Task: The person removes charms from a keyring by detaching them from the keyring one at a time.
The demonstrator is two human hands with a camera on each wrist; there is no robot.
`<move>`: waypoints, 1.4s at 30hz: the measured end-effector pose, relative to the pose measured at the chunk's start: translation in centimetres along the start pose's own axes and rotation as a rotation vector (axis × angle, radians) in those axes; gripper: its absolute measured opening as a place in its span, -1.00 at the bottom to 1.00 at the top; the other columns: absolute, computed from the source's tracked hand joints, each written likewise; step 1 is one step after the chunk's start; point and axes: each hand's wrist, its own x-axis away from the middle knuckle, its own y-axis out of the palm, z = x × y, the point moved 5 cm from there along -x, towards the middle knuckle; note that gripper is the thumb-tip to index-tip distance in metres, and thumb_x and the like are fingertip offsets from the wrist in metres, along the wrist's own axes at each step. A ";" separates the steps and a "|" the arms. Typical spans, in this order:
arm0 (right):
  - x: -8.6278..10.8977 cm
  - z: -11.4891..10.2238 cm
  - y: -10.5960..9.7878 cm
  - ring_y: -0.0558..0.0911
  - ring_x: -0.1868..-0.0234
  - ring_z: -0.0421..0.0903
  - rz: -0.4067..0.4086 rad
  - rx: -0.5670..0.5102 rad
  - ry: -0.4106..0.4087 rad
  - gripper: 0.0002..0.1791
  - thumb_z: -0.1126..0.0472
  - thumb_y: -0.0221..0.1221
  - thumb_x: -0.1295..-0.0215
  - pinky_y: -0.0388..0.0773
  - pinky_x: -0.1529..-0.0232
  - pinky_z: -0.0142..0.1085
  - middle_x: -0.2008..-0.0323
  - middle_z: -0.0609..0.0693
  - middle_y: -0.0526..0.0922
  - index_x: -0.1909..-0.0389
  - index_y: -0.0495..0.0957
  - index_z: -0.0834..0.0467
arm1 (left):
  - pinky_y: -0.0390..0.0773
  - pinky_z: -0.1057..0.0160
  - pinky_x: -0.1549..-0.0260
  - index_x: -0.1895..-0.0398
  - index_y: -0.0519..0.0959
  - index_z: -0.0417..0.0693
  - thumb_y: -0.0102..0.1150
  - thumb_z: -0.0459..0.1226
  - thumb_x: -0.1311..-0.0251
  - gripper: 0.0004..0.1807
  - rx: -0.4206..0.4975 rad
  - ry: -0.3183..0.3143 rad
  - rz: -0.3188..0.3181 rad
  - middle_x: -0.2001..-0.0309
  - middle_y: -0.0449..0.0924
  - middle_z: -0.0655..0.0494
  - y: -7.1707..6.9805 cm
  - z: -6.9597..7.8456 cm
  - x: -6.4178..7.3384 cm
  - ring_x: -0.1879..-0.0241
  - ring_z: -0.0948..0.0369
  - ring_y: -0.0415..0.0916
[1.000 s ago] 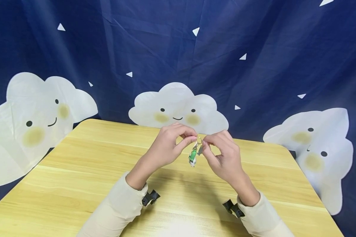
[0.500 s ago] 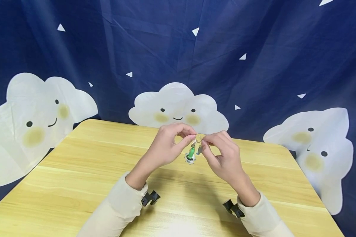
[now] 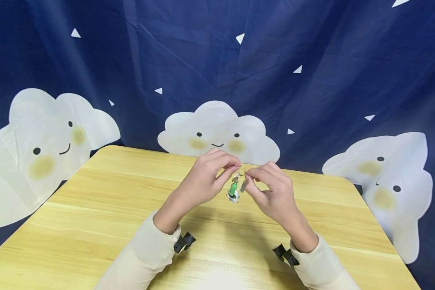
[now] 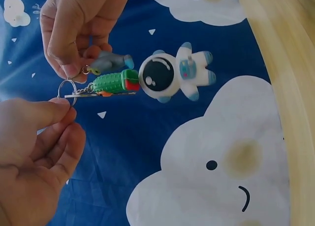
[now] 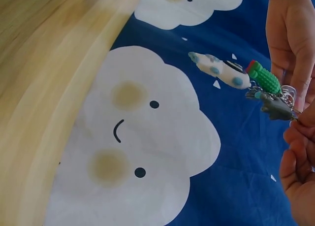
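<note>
The left hand (image 3: 204,178) pinched the ring (image 4: 76,89); the right hand (image 3: 273,189), right of the ring, pinched the grey charm (image 4: 108,62) by its upper end. The green charm (image 4: 114,83) and astronaut (image 4: 158,74) hung lengthwise below the ring.

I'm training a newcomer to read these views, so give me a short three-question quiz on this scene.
1. True or false: the astronaut hangs clear of the table.
2. Which charm is nearest the right hand?
3. Fill in: the left hand pinches the metal ____.

Key:
1. True.
2. The grey charm.
3. Ring.
</note>
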 end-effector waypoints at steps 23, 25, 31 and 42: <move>0.1 0.0 0.0 0.50 0.53 -0.09 0.005 -0.003 0.008 -0.84 0.32 0.16 -0.21 0.34 0.47 -0.35 0.50 -0.05 0.70 0.47 0.70 0.17 | 0.54 0.27 0.11 0.21 0.69 -0.15 0.27 -0.41 -0.35 -0.95 -0.047 0.046 -0.046 0.23 0.70 0.09 0.3 0.1 0.1 0.17 0.13 0.54; 0.1 0.0 0.1 0.50 0.53 -0.09 0.007 -0.006 0.006 -0.84 0.32 0.16 -0.21 0.34 0.47 -0.35 0.50 -0.05 0.70 0.48 0.70 0.18 | 0.54 0.27 0.11 0.21 0.69 -0.16 0.28 -0.41 -0.34 -0.95 -0.052 0.048 -0.046 0.23 0.70 0.09 0.3 0.1 0.1 0.17 0.13 0.54; 0.1 0.0 0.2 0.50 0.54 -0.09 0.004 -0.008 0.007 -0.83 0.32 0.16 -0.22 0.35 0.47 -0.35 0.50 -0.04 0.70 0.49 0.70 0.19 | 0.54 0.26 0.12 0.21 0.69 -0.18 0.27 -0.42 -0.34 -0.95 -0.066 0.068 -0.048 0.23 0.70 0.08 0.3 0.2 0.2 0.18 0.11 0.53; 0.2 0.0 0.3 0.50 0.52 -0.12 -0.002 -0.002 0.004 -0.82 0.31 0.15 -0.23 0.36 0.47 -0.35 0.51 -0.06 0.70 0.49 0.70 0.17 | 0.51 0.26 0.16 0.23 0.69 -0.18 0.26 -0.45 -0.33 -0.94 -0.086 0.097 -0.067 0.25 0.70 0.10 0.2 0.4 0.2 0.21 0.12 0.52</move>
